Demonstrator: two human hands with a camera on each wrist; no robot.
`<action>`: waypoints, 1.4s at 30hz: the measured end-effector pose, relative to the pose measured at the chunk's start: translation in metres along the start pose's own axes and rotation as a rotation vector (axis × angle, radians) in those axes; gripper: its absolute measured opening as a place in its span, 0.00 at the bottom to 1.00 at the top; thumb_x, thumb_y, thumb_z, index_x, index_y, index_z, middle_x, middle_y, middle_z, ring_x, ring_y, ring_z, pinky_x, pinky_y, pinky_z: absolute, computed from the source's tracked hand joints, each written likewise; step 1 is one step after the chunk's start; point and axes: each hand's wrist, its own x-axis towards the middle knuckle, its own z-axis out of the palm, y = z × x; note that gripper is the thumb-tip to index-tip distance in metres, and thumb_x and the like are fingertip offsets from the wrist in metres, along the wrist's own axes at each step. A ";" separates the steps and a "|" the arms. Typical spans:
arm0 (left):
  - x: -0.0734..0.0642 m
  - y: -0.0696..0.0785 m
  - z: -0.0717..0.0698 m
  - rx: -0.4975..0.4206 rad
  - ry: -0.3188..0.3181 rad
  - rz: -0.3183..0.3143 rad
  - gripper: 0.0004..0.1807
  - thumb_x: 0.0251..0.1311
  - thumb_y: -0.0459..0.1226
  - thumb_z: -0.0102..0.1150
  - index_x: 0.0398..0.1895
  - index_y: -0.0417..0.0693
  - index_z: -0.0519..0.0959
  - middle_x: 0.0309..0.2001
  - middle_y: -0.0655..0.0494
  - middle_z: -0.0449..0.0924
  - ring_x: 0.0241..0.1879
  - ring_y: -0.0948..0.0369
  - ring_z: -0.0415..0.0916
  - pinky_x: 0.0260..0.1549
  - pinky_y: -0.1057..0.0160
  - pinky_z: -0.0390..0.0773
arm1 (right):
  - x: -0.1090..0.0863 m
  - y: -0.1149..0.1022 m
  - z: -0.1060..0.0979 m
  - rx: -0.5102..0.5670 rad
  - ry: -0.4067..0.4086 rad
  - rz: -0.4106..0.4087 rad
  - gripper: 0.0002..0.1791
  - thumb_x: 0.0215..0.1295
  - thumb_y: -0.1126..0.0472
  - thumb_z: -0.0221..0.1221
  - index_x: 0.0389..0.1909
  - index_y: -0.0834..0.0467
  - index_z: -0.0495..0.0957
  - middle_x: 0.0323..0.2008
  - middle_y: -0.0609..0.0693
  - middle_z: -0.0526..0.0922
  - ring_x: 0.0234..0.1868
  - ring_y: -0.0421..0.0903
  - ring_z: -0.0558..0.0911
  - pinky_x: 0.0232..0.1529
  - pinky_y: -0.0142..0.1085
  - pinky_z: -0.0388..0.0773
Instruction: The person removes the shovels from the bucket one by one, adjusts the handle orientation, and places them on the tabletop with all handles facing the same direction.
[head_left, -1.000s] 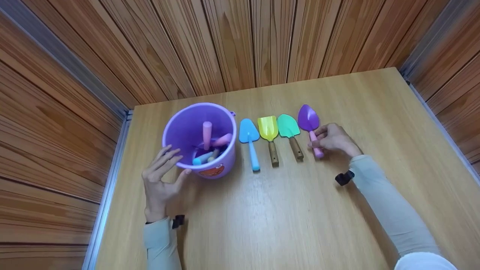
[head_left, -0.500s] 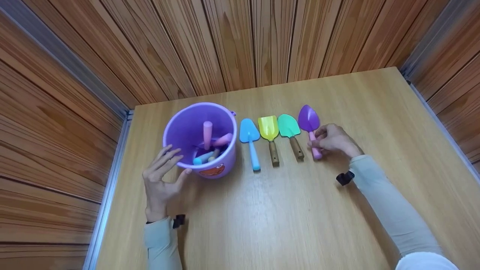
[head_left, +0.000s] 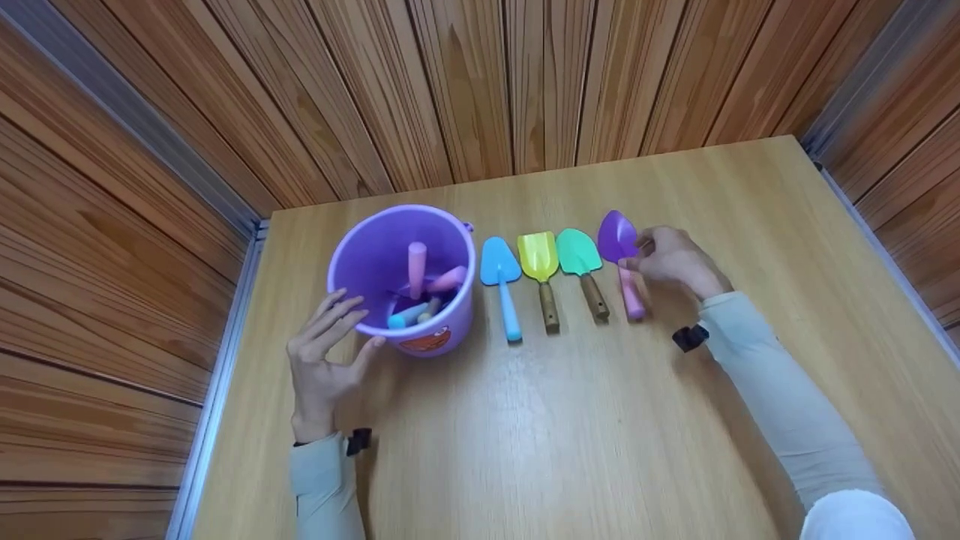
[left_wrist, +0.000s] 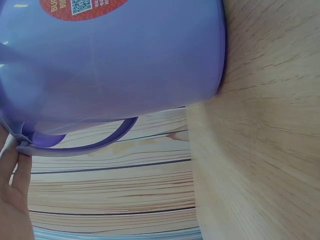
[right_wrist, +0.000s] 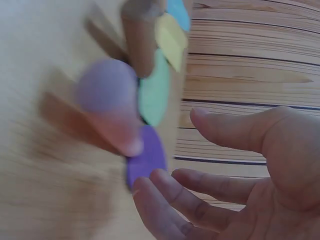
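Note:
My left hand [head_left: 324,364] rests against the near-left rim of the purple bucket [head_left: 454,322], thumb and fingers spread. In the left wrist view its fingertips touch the rim beside the joint of the purple bucket handle [left_wrist: 95,145]. Inside the bucket stand pink handles [head_left: 416,270] and a blue handle [head_left: 407,316]; the tool heads are mostly hidden. My right hand [head_left: 679,262] hovers at the purple trowel [head_left: 616,234] with the pink handle. The right wrist view shows its thumb and fingers apart, with nothing between them, clear of the handle [right_wrist: 112,110].
Left of the purple trowel lie a green trowel [head_left: 577,251], a yellow shovel [head_left: 537,255] and a blue trowel [head_left: 499,262], side by side with handles toward me. Wood-plank walls [head_left: 480,90] enclose the table [head_left: 525,450] at the back and sides.
My right hand has let go of the purple trowel's pink handle and moved slightly up and away. The trowel lies on the table. My left hand stays at the bucket.

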 end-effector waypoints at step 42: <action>-0.002 -0.001 -0.001 -0.005 -0.002 -0.015 0.25 0.47 0.40 0.84 0.52 0.47 0.91 0.57 0.48 0.90 0.65 0.41 0.82 0.74 0.58 0.76 | -0.004 -0.246 0.125 -0.627 0.025 -0.875 0.35 0.74 0.60 0.66 0.79 0.55 0.68 0.82 0.57 0.63 0.84 0.56 0.59 0.87 0.54 0.56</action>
